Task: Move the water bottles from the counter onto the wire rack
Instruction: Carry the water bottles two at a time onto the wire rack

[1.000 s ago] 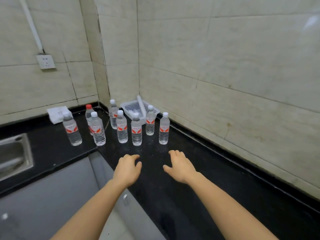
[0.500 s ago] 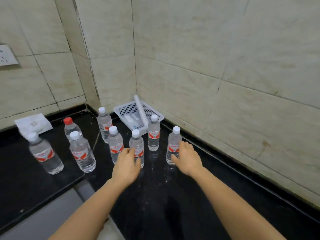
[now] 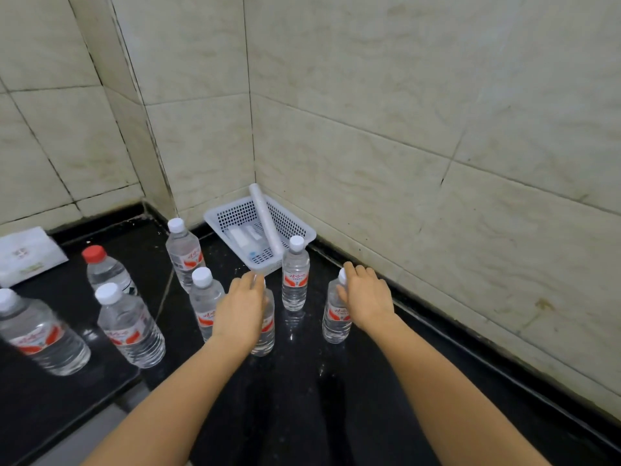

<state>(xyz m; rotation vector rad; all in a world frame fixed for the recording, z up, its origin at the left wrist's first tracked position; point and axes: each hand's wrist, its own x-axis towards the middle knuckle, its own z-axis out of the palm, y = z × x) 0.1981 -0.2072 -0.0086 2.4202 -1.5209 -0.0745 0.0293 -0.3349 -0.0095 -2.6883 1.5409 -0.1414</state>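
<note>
Several clear water bottles with red labels stand on the black counter (image 3: 302, 418). My left hand (image 3: 239, 312) is wrapped around the neck of a front-row bottle (image 3: 266, 334), hiding its cap. My right hand (image 3: 367, 297) curls over the cap and shoulder of the rightmost bottle (image 3: 336, 319). Both bottles still stand on the counter. Between my hands, a little farther back, stands another bottle (image 3: 294, 275). More bottles stand to the left (image 3: 204, 299) (image 3: 184, 252) (image 3: 129, 327), one with a red cap (image 3: 105, 270). No wire rack is in view.
A white perforated plastic basket (image 3: 232, 213) with a white tube and small items sits in the tiled corner behind the bottles. A white tissue pack (image 3: 28, 253) lies at the far left. The tiled wall runs close along the counter's right side.
My view has moved closer to the corner. Both hands have reached forward from open counter to the front bottles and closed onto them.
</note>
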